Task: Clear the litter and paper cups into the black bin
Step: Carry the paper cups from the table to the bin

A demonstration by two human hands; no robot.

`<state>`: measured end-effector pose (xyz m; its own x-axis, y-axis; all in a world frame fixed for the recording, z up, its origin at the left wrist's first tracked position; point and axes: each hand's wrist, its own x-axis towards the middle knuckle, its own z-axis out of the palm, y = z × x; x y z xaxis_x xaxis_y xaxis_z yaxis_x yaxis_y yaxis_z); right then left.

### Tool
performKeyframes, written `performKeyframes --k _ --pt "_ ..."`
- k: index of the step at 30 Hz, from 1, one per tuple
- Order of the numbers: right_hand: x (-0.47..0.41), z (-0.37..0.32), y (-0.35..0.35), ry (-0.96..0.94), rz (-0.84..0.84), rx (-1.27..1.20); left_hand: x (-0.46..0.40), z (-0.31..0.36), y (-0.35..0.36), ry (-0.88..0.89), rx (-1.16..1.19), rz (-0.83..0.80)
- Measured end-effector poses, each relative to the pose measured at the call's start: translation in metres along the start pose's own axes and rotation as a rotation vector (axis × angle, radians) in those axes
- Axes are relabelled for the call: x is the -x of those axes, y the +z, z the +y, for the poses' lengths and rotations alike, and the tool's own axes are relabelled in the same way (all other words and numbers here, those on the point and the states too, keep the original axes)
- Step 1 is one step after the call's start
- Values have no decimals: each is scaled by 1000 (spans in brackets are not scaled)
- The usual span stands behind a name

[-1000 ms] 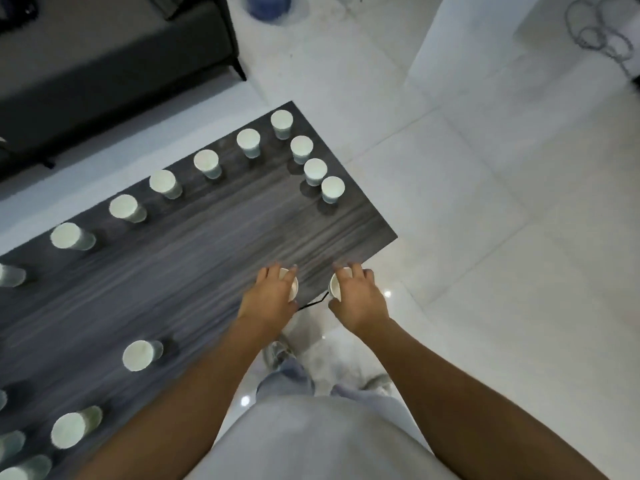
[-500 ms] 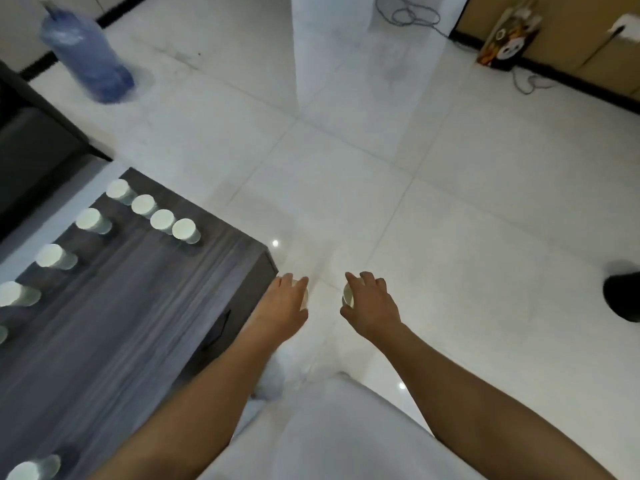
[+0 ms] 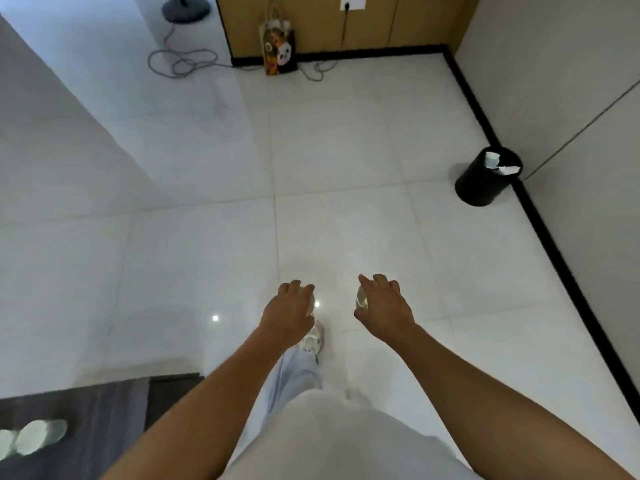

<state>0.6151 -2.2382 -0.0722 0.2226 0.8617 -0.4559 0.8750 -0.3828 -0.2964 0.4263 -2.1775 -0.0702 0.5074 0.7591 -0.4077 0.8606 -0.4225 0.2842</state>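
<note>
White tiled floor (image 3: 346,150), black skirting along grey walls, wood-panelled back wall. Left hand (image 3: 289,315) is out in front over the floor, fingers curled down round a paper cup (image 3: 310,301) of which only a sliver of rim shows past the knuckles. Right hand (image 3: 382,306) level with it, just beside, gripping a second cup (image 3: 361,300) from above, its pale mouth turned inward toward the other hand. Below the hands a light trouser leg and a white shoe (image 3: 313,339), mid-stride by the look of it. Black bin (image 3: 486,176) stands well apart, ahead and to the right, against the skirting near the wall corner; something white already pokes out of its top. Corner of the dark wood table (image 3: 104,427) sits lower left with more cups (image 3: 33,441) left on it, blurred. Far back: patterned gift bag (image 3: 278,50), loose grey cable (image 3: 183,62), round lamp base. Step in hand looks like carry-to-bin. To do it well: turn right toward the bin, keep both grips light so the thin cups don't crush or slip, get right over the opening before letting go, drop one cup at a time since the mouth looks narrow and partly filled. Plenty of cups remain, so more trips likely.
</note>
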Motion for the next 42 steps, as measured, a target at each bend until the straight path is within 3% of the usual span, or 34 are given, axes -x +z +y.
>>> performKeyframes --k 12,22,37,42 --pt "-96 98 -109 371 141 -149 -209 93 -81 346 -149 -90" --pt "-154 173 -170 526 202 -224 -338 181 -123 501 -219 -160" --pt "-286 446 -311 594 233 -265 -564 435 -124 528 -220 -170" --pt "-329 515 -357 596 192 -281 -621 492 -132 509 -226 -170"
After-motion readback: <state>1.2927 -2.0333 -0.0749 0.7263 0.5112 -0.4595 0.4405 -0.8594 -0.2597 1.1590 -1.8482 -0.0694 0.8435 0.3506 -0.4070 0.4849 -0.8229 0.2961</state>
